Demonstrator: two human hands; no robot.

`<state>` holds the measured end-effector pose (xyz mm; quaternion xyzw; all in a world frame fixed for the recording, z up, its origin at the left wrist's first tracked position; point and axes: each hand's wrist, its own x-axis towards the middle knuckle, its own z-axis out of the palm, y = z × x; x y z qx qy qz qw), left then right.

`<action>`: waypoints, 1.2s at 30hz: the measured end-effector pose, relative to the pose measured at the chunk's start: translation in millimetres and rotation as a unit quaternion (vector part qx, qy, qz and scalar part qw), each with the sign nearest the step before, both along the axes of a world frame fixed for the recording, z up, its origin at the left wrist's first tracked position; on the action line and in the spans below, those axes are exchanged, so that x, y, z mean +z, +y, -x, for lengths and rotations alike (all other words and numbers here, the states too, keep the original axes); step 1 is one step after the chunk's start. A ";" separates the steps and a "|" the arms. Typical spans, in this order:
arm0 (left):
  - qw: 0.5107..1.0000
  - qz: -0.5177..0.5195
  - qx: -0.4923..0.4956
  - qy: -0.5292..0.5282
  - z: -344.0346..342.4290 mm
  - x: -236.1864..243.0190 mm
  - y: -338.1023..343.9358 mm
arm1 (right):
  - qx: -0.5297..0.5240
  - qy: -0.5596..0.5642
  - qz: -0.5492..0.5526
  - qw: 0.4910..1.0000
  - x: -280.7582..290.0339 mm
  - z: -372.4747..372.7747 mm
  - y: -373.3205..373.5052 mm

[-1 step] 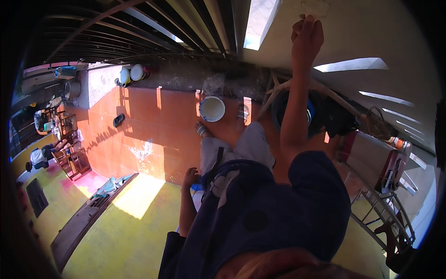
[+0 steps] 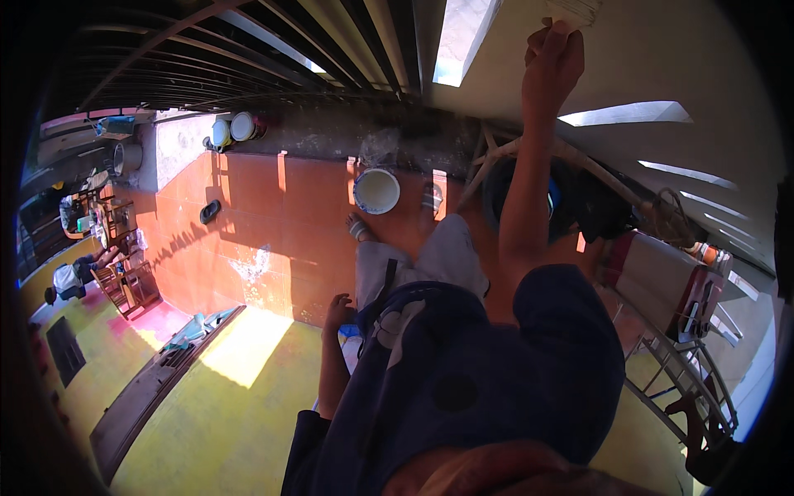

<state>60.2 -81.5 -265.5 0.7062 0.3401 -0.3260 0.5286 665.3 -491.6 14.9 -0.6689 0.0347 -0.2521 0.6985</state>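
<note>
Raised high on the right, my right hand (image 2: 552,66) is closed on a paintbrush (image 2: 576,10). The brush's pale bristles meet the off-white wall (image 2: 628,66) at the top edge; its handle is mostly hidden by my fingers. My left hand (image 2: 338,312) hangs at hip height with nothing seen in it, its fingers loosely bent and apart. Beyond my sandalled feet stands a white bucket (image 2: 377,192) with pale liquid in it.
A dark tub (image 2: 498,194) and wooden poles (image 2: 608,178) stand by the wall. A folding metal frame (image 2: 670,372) is at the right. Two paint pails (image 2: 242,126) sit far left, near a lone sandal (image 2: 211,212). A person (image 2: 69,281) is by wooden chairs (image 2: 128,289).
My right hand and the brush have shifted slightly to the right along the wall, and more of the bristles show. My left hand has barely moved.
</note>
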 end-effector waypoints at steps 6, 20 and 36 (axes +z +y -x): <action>0.982 0.040 0.170 0.068 -43.5 8.7 -6.5 | -0.089 0.102 0.166 0.977 -146.8 -40.4 -3.2; 0.998 -0.035 -0.008 0.053 -45.4 51.3 -17.3 | 0.045 0.336 -0.110 0.934 -281.6 -50.9 -15.4; 0.995 0.067 -0.002 0.070 -93.8 -56.3 -40.0 | -0.076 0.300 0.180 0.934 -379.0 -32.2 -1.3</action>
